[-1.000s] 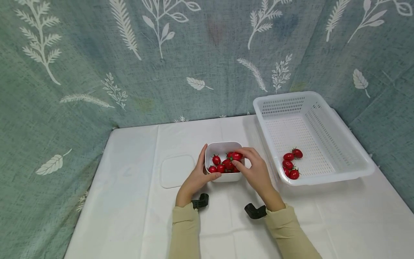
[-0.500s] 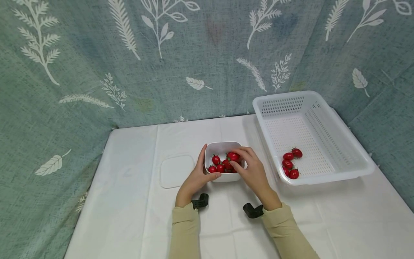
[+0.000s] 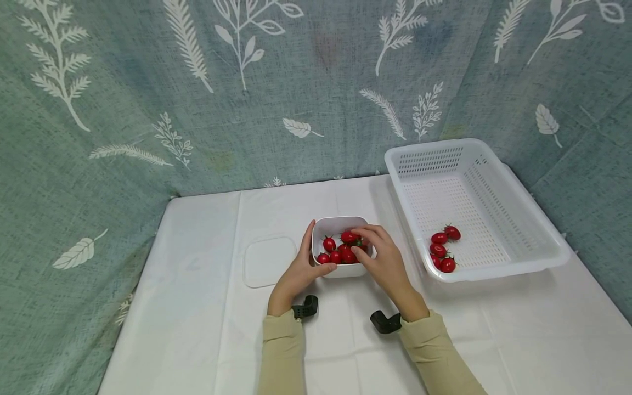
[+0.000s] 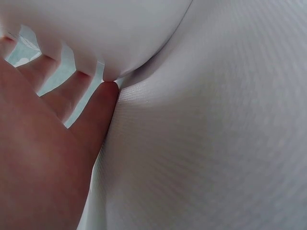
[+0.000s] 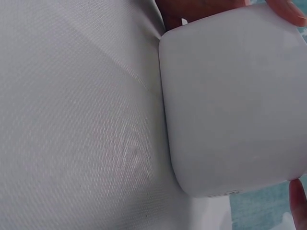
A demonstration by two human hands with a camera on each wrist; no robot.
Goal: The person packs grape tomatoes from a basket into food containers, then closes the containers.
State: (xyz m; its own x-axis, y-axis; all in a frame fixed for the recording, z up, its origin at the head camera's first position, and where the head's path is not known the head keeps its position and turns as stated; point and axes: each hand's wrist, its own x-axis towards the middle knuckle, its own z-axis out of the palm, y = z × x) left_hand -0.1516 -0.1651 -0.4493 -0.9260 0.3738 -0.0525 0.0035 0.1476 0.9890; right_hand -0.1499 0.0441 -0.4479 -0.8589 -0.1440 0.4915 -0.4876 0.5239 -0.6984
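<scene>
A white square box (image 3: 340, 270) holds several red cherry tomatoes (image 3: 336, 257) with green stems. My left hand (image 3: 298, 272) grips the box at its left side, fingers along the outer wall and thumb over the front rim corner; in the left wrist view these fingers (image 4: 103, 108) lie against the box wall. From the right, my right hand (image 3: 387, 260) reaches over the rim, pinching a cherry tomato (image 3: 349, 237) among the others between fingertips and thumb. Its fingers hide part of the box's right side. The right wrist view shows the box's outer wall (image 5: 235, 105), not the tomatoes.
On the right stands a large white perforated basket (image 3: 498, 272), with several cherry tomatoes (image 3: 438, 250) in its near left corner. A pale, flat square lid (image 3: 269, 261) lies on the white-covered table (image 3: 197, 307) left of the box. A patterned curtain (image 3: 237, 142) hangs behind.
My right hand has shifted slightly left inside the box, and the cherry tomato at its fingertips has moved left and turned. The left hand has stayed on the box.
</scene>
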